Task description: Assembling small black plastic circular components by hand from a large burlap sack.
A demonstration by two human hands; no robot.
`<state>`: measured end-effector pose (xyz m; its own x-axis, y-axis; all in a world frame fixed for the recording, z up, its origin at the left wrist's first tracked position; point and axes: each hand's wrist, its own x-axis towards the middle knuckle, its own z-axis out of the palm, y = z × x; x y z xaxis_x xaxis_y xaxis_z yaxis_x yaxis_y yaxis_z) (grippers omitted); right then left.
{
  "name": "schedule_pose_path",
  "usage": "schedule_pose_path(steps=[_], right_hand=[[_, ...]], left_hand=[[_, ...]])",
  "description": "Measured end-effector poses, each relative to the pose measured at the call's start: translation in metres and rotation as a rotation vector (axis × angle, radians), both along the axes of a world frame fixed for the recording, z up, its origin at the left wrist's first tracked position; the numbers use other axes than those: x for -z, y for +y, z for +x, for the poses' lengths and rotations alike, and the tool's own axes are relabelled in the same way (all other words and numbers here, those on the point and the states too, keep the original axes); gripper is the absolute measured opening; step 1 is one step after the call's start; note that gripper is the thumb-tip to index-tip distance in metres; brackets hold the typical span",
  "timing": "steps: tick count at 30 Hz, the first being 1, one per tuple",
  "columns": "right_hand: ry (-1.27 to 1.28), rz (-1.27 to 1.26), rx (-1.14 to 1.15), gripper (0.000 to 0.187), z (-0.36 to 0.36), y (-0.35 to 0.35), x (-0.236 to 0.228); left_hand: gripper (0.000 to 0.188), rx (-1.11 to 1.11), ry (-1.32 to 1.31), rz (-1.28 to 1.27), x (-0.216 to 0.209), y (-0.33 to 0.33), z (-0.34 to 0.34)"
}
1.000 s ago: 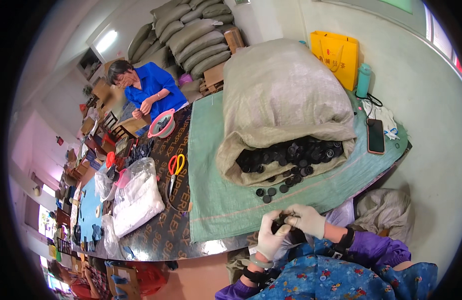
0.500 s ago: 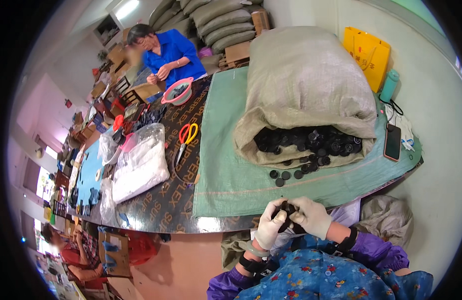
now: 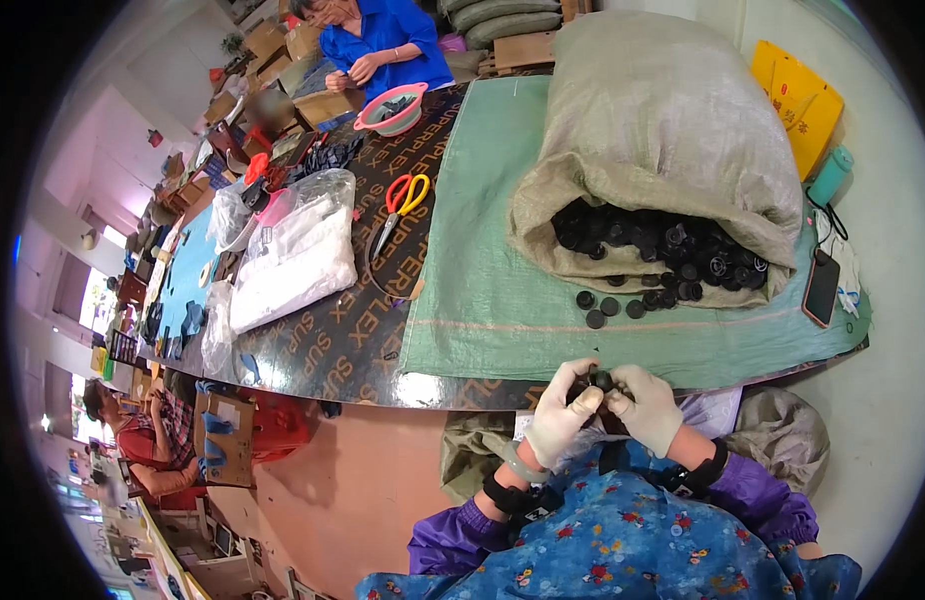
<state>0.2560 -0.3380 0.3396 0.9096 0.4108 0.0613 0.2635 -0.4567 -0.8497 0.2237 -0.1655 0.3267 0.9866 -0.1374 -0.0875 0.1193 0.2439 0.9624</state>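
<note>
Both my hands wear white gloves and meet at the table's near edge. My left hand (image 3: pixel 565 412) pinches small black round caps (image 3: pixel 601 381) between thumb and fingers. From the other side, my right hand (image 3: pixel 645 408) grips the same small black pieces; how many there are is hidden by the fingers. Beyond my hands, a large woven sack (image 3: pixel 673 130) lies on its side with its mouth toward me. Black round caps (image 3: pixel 673 245) fill its opening, and several loose ones (image 3: pixel 611 306) have spilled onto the green woven sheet (image 3: pixel 473 310).
Left of the sheet lie yellow-and-red-handled scissors (image 3: pixel 401 212) and a clear bag of white material (image 3: pixel 298 262). A phone (image 3: pixel 821 287), a teal bottle (image 3: pixel 831 176) and a yellow bag (image 3: pixel 798 105) are at the right. A person in blue (image 3: pixel 383 45) works behind a pink-rimmed basin (image 3: pixel 393 110).
The view has tilted down, so the table and sack sit higher in the picture. My hands stay together, and the black pieces between the fingertips have shifted.
</note>
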Motion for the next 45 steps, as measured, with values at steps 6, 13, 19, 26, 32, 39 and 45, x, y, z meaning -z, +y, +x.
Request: schedule_pose_path(steps=[6,13,19,26,32,39,45], right_hand=[[0.157,0.161,-0.06,0.041,0.01,0.004,0.008],[0.525,0.285,-0.087,0.039,0.012,-0.004,-0.001],[0.535,0.211,0.107,0.033,0.024,-0.044,0.015],[0.575,0.222,0.134,0.024,0.028,-0.042,0.015],[0.322,0.093,0.103,0.019,0.03,-0.036,0.014],[-0.341,-0.317,-0.074,0.023,0.063,0.002,0.007],[-0.258,-0.592,-0.136,0.018,0.086,0.033,0.013]], left_hand=[[0.065,-0.095,-0.365,0.628,-0.002,0.0,-0.003],[0.054,-0.052,0.117,-0.098,-0.001,0.054,-0.029],[0.037,-0.653,0.26,-0.169,0.048,0.113,-0.107],[0.033,-0.918,0.825,-0.4,0.197,0.115,-0.183],[0.036,-0.388,0.948,0.495,0.249,0.15,-0.198],[0.033,0.269,0.639,0.314,0.051,0.156,-0.076],[0.031,0.28,0.272,0.32,-0.028,0.076,0.02]])
